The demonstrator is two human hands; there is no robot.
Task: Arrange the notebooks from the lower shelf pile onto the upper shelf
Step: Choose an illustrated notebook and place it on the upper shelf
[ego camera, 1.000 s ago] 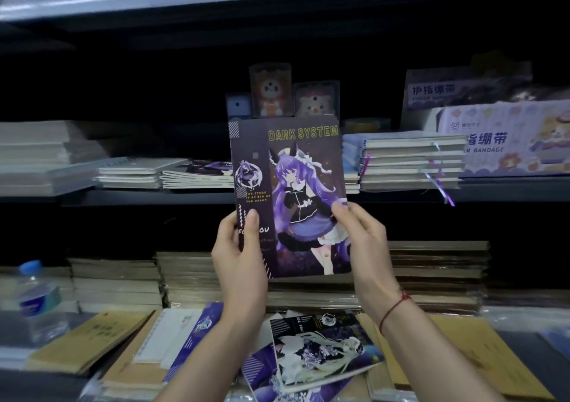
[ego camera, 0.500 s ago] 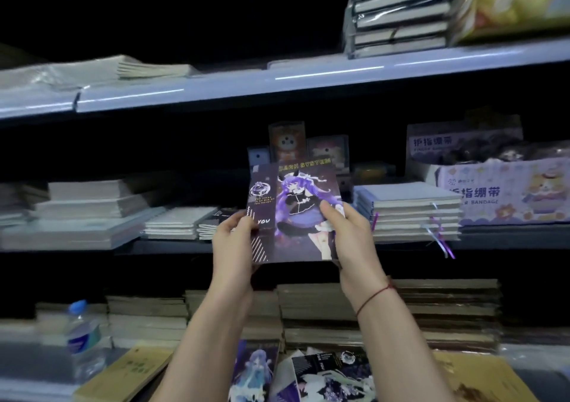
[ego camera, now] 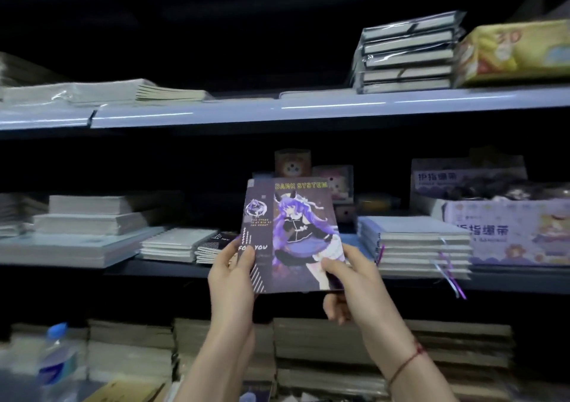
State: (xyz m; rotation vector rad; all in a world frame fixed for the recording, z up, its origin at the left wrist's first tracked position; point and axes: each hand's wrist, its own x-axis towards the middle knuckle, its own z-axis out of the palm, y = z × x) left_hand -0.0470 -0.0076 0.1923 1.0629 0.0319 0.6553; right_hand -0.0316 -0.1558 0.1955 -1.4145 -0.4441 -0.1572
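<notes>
A dark purple notebook (ego camera: 288, 222) with a purple-haired figure and the words DARK SYSTEM stands upright in front of the middle shelf (ego camera: 160, 270). My left hand (ego camera: 233, 281) grips its lower left corner, thumb on the cover. My right hand (ego camera: 348, 287) pinches its lower right corner, fingers curled behind. Just behind the notebook's left edge a short pile of matching dark notebooks (ego camera: 216, 245) lies on that shelf. The pale upper shelf (ego camera: 277, 111) runs across above.
White notebook stacks (ego camera: 175, 244) sit to the left, a thicker ribboned stack (ego camera: 416, 247) to the right, beside a printed bandage box (ego camera: 509, 232). Wrapped books (ego camera: 407, 59) stand on the upper shelf. Brown stacks (ego camera: 324, 349) and a water bottle (ego camera: 57, 361) fill the bottom.
The view has tilted upward, so the loose pile at the bottom has dropped out of sight. Both hands still hold the notebook, now upright again after tilting back.
</notes>
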